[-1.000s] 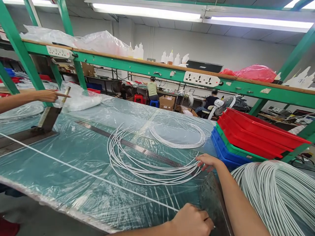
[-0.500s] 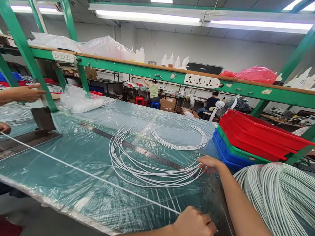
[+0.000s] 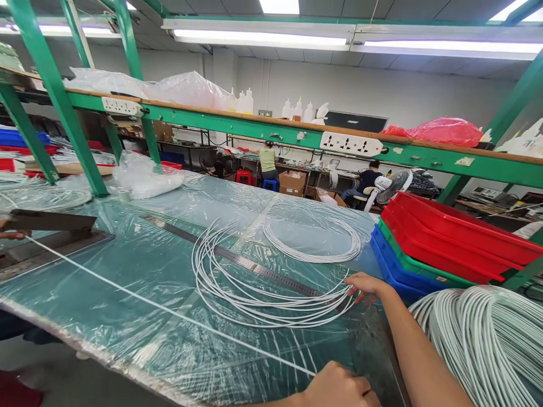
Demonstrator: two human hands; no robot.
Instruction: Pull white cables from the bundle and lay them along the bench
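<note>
A taut white cable point(image 3: 169, 305) runs across the table. At its near end my left hand point(image 3: 341, 387) is closed around it. My right hand point(image 3: 365, 285) reaches out with fingers apart, its fingertips at the right side of a loose coil of white cables point(image 3: 271, 319); whether they press on the cables I cannot tell. Under my right forearm sits a dark metal plate point(image 3: 373, 345). Far left, a co-worker's hand point(image 3: 14, 233) is at the cable's other end, beside a metal lever cutter point(image 3: 53, 220).
Behind the coil lie a steel ruler point(image 3: 241, 260) and a second cable bundle point(image 3: 314, 257). Stacked trays point(image 3: 449, 243) and a big cable coil point(image 3: 479, 328) stand at right. A green shelf beam point(image 3: 254, 125) crosses above the table. A plastic bag point(image 3: 148, 178) lies back left.
The co-worker's upper hand has left its place above the cutter, and the cutter's upright part has come down flatter. My hands keep their positions; the view has shifted slightly.
</note>
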